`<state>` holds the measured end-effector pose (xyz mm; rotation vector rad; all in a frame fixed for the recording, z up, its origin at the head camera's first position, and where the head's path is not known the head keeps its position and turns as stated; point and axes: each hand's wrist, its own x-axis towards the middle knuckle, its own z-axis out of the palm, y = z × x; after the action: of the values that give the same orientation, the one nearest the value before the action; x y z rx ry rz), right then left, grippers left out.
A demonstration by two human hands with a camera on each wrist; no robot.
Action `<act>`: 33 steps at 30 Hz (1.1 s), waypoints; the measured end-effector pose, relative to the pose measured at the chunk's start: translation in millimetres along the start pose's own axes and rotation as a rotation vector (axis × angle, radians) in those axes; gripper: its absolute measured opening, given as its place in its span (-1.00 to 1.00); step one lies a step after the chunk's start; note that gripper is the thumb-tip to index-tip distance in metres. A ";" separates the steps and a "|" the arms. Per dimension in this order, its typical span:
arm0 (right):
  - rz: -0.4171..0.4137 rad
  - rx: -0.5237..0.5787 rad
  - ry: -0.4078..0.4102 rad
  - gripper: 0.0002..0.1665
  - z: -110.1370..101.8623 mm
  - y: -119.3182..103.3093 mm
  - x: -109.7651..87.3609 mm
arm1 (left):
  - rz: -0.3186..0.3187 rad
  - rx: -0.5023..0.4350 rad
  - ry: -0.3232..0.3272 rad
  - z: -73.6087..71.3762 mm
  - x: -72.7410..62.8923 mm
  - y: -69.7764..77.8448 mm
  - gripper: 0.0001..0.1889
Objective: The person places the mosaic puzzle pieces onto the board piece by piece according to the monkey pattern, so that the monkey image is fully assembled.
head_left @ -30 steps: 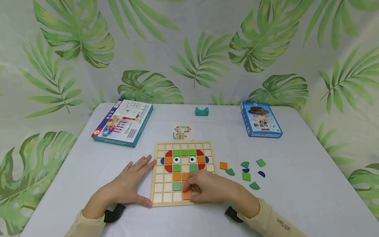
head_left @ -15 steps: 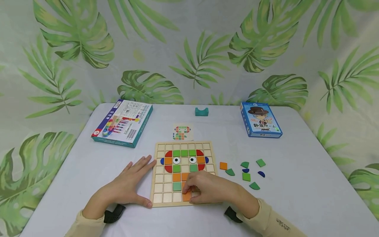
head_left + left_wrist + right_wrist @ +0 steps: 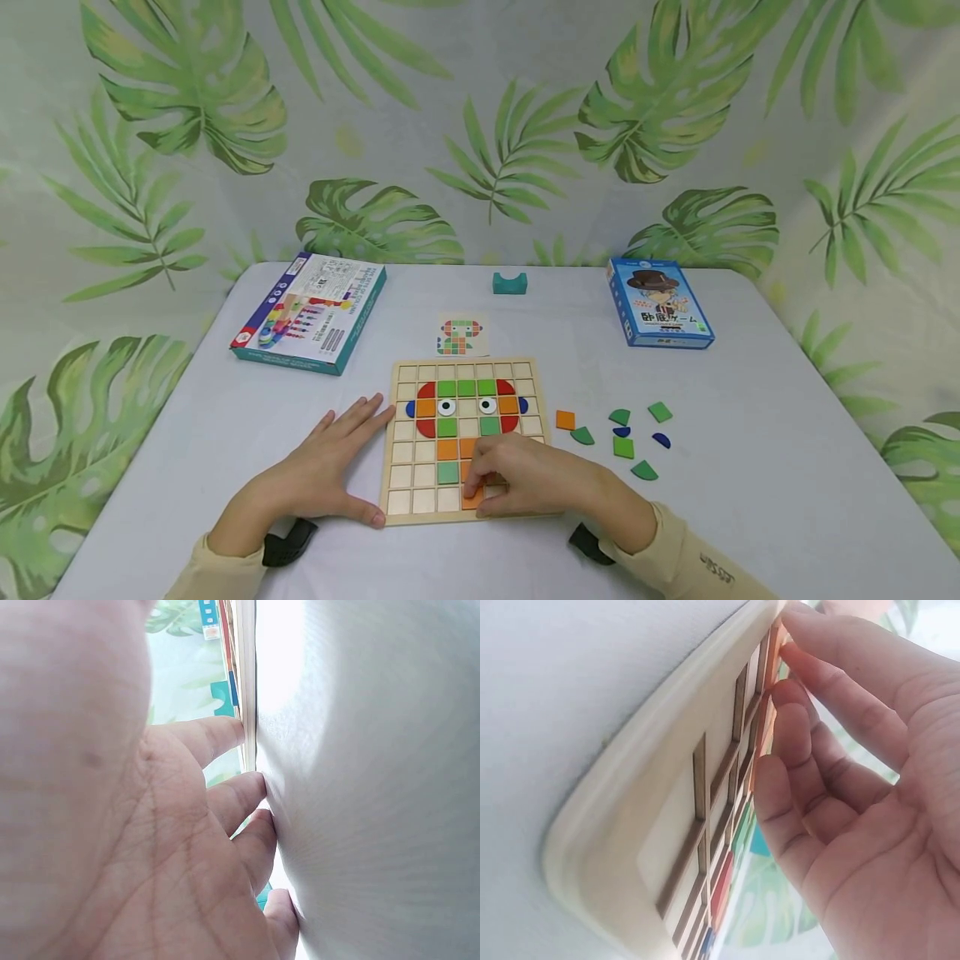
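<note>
A wooden grid board [image 3: 401, 477] lies on the table, with coloured tiles forming a figure with two round eyes. My left hand [image 3: 326, 471] is spread flat beside it, index fingertip and thumb against its left edge. In the left wrist view, the other fingertips rest on the white cloth. Over the board's lower part, my right hand [image 3: 528, 477] has curled fingers, with thumb and index finger pinching an orange square tile [image 3: 471, 502] in the bottom row. The right wrist view shows those fingertips at the orange tile. This hand hides several cells to the right.
Right of the board lie loose tiles: an orange square [image 3: 566, 420], green squares [image 3: 623, 447], green quarter-circles [image 3: 644, 471] and blue half-circles [image 3: 662, 440]. A pattern card [image 3: 462, 335] and teal block [image 3: 510, 284] sit behind. Boxes stand back left [image 3: 311, 312] and back right [image 3: 661, 302].
My right index fingertip has shifted slightly toward me over the orange square tile. The left hand stays in place at the board's edge, and the loose tiles have not moved.
</note>
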<state>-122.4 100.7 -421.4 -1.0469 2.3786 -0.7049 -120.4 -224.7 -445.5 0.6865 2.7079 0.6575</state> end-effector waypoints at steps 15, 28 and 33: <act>0.097 0.044 0.126 -0.82 -30.9 31.8 -44.2 | -0.004 -0.008 -0.008 -1.9 -0.3 2.0 0.46; 0.247 -0.089 0.385 -0.60 -81.1 79.4 -115.8 | -0.011 -0.020 -0.010 -2.4 -0.7 2.2 0.47; 0.377 -0.098 0.400 -0.53 -90.9 107.9 -140.9 | -0.009 -0.021 -0.010 -1.8 -0.8 1.3 0.46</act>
<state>-146.6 296.2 -390.2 -0.4937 2.8672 -0.7122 -119.8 -224.7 -443.2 0.6706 2.6895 0.6777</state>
